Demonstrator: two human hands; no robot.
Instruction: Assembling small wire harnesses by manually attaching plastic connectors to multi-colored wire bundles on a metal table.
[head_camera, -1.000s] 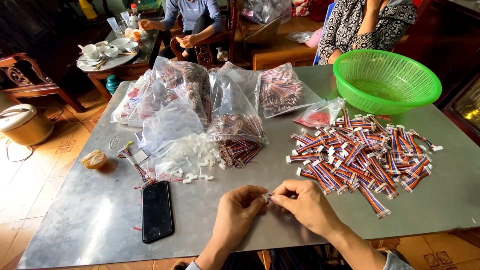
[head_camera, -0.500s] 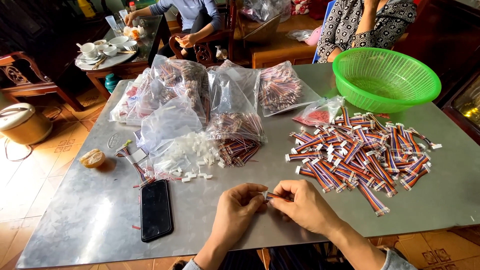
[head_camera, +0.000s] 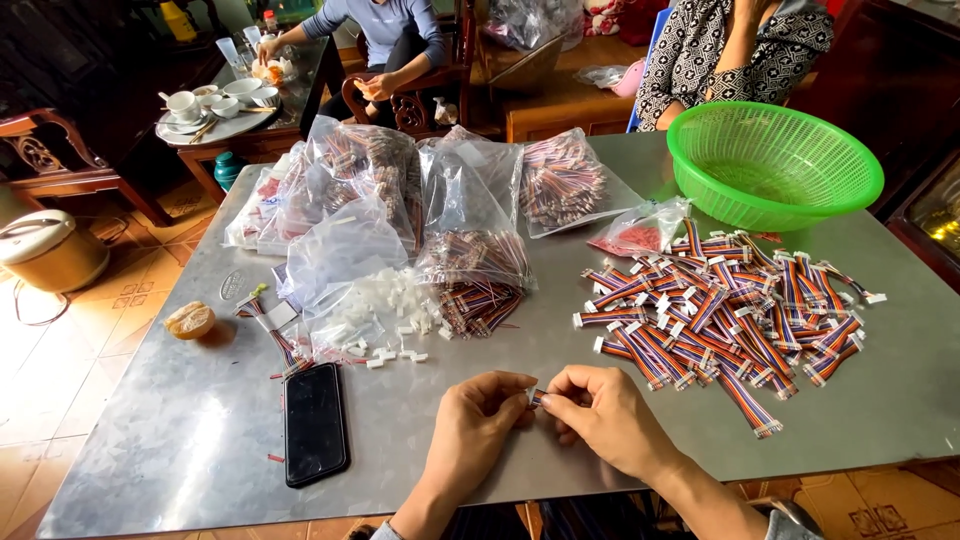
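While both hands meet at the near edge of the grey metal desk, the left hand and the right hand each close their grip, fingertips pressed together, on a short striped wire piece with a small white plug, which sits between the two thumbs just above the desk. Left of the left hand a black flat phone lies face up. Beyond the hands lies a heap of small white plastic connectors, partly spilling out of a clear plastic bag. To the right spreads a loose pile of multicoloured wire harnesses with white ends, well apart from the hands. A round green plastic basket stands at the far right corner, and several clear bags of striped wires crowd the far middle. Two other people sit beyond the desk, one in a grey-blue long sleeve by a small round tea table, one in a black-and-white patterned top.
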